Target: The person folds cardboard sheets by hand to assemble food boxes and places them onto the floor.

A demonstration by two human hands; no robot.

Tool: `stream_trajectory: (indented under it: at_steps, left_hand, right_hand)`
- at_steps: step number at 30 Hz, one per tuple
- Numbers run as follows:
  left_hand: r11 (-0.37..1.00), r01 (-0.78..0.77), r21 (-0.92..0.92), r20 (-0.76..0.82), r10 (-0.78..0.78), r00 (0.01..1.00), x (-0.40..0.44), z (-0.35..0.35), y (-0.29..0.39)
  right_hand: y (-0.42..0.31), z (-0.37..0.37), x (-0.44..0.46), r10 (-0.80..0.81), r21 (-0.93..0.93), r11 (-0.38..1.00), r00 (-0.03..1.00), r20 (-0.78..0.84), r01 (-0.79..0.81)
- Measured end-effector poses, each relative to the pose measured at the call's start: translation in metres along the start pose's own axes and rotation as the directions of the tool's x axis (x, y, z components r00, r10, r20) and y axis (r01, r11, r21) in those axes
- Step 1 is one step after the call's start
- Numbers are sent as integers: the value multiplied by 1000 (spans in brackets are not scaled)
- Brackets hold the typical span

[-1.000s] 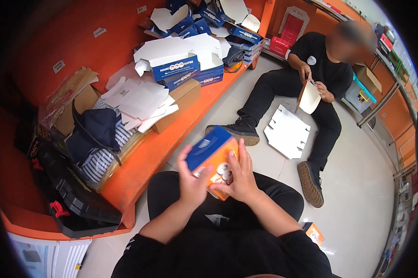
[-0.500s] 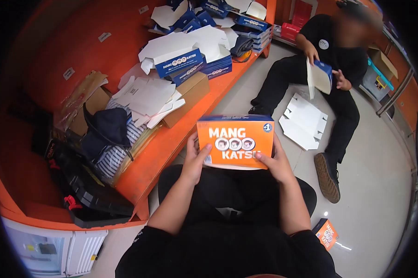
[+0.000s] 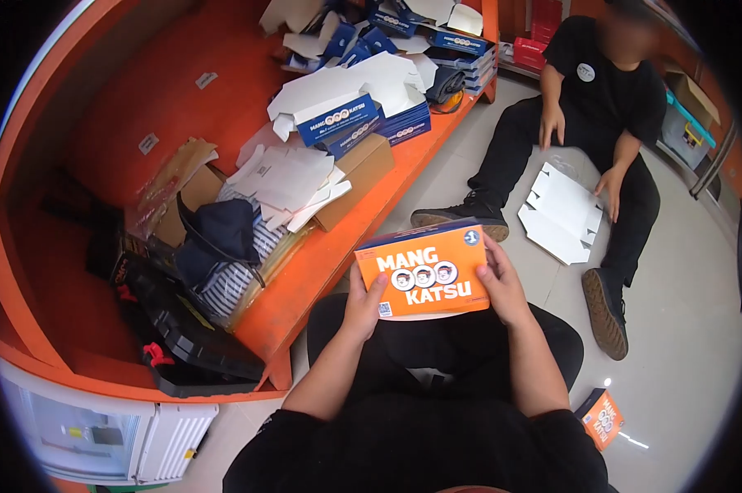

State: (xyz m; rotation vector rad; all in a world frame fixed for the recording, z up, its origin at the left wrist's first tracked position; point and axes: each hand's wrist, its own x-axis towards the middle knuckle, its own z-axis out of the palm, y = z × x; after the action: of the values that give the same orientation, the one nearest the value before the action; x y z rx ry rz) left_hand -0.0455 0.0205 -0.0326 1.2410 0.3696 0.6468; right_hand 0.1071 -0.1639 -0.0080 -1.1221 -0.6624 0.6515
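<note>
Between my two hands is an orange cardboard box (image 3: pixel 423 306) printed "MANG KATSU", its blue top edge tilted away from me. My left hand (image 3: pixel 363 306) grips its left side, thumb on the orange face and fingers behind. On the right side, my right hand (image 3: pixel 502 283) holds it the same way, thumb near the lettering. Below the box are my crossed, black-clad legs. A second orange box (image 3: pixel 603 421) of the same print lies on the floor to my right.
An orange shelf (image 3: pixel 305 308) on the left carries blue boxes (image 3: pixel 338 122), loose white card (image 3: pixel 285 177), a dark cap (image 3: pixel 215 238) and a black tool case (image 3: pixel 198 341). Across from me a person (image 3: pixel 609 90) sits by a flat white carton (image 3: pixel 560 215) on the floor.
The box in my hands has tilted slightly and sits a little lower. The person opposite no longer holds the blue and white carton; their hands have lowered toward the floor.
</note>
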Motion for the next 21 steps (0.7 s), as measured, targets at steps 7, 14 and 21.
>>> stream_trajectory:
  at_steps: [7, 14, 21]
  left_hand:
    - [989, 109, -103, 16, -108, 994, -2, -16, 0]
    - [845, 437, -308, 204, -390, 898, 7, -36, -48]
    - [848, 527, -46, 573, -410, 710, -4, -32, -38]
  right_hand:
    - [13, 13, 2, 15, 20, 1000, 1000, -26, -14]
    - [-12, -22, 2, 206, -231, 957, 972, 113, -176]
    - [-49, -62, -69, 103, -516, 828, 965, -242, -218]
